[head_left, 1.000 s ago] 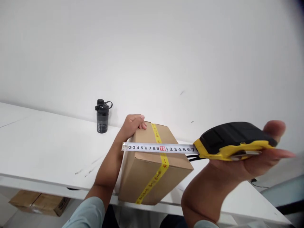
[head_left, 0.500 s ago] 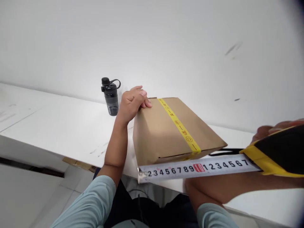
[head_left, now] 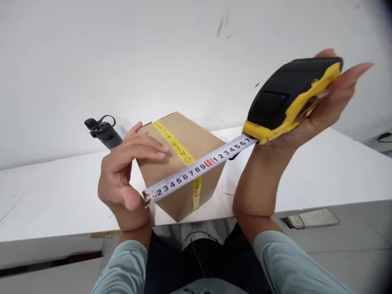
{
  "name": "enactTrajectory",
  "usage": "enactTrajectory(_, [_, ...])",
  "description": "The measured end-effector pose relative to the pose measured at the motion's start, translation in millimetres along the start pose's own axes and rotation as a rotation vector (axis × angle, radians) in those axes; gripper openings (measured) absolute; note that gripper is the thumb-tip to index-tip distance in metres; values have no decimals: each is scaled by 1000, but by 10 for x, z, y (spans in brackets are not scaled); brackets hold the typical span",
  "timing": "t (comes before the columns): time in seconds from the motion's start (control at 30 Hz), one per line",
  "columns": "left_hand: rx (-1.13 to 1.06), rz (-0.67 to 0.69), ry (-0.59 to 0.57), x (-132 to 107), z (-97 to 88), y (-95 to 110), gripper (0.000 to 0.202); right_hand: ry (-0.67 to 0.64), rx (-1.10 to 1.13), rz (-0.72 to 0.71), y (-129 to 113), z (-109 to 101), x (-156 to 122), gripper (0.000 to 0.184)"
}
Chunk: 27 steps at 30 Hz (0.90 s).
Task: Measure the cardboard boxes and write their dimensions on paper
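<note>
A brown cardboard box (head_left: 183, 139) with a yellow tape strip stands at the near edge of the white table (head_left: 55, 196). My right hand (head_left: 309, 118) is raised above the table's right side and grips a yellow and black tape measure (head_left: 290, 94). Its blade (head_left: 199, 169) runs down to the left across the front of the box. My left hand (head_left: 125, 171) is off the box, fingers loosely spread. Its thumb is at the blade's end hook (head_left: 147, 197).
A black water bottle (head_left: 104, 131) is on the table behind my left hand, by the white wall. A sheet of paper (head_left: 232, 175) lies right of the box. A flat grey object (head_left: 312, 218) lies on the floor under the table's right side.
My left hand has come off the box's far top edge and moved to the blade's hook. My right hand has lifted the tape measure, so the blade now slants. The view has shifted too.
</note>
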<state>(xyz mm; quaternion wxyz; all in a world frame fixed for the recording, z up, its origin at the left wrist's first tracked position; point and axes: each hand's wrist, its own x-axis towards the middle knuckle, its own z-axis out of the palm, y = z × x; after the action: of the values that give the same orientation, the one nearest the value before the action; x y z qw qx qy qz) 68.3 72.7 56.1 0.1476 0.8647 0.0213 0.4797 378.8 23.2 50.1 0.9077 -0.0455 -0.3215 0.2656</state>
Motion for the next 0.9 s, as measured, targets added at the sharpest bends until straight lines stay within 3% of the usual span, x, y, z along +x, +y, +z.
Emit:
enactTrajectory(0.07, [-46, 41, -78, -40, -92, -62, 95, -10, 48, -136, 30, 93, -20, 85])
enactTrajectory(0.13, [-114, 49, -128, -70, -177, -103, 101, 69, 55, -146, 28, 95, -6, 83])
enactTrajectory(0.27, [-126, -23, -274, -26, -261, -85, 67, 219, 58, -101, -12, -17, 52, 77])
enactTrajectory(0.4, [-119, -69, -414, 128, -233, -17, 26, 225, 57, -136, 5, -79, 115, 77])
enactTrajectory(0.53, [-137, -44, -404, 187, -193, 40, 18, 239, 58, -190, 96, -83, 160, 73])
enactTrajectory(0.73, [-88, 25, -380, 173, -171, 107, 17, 205, 248, -31, 186, -137, 149, 57])
enactTrajectory(0.9, [-98, 28, -391, 201, -176, 129, 17, 168, 45, -45, 244, -275, 192, 25])
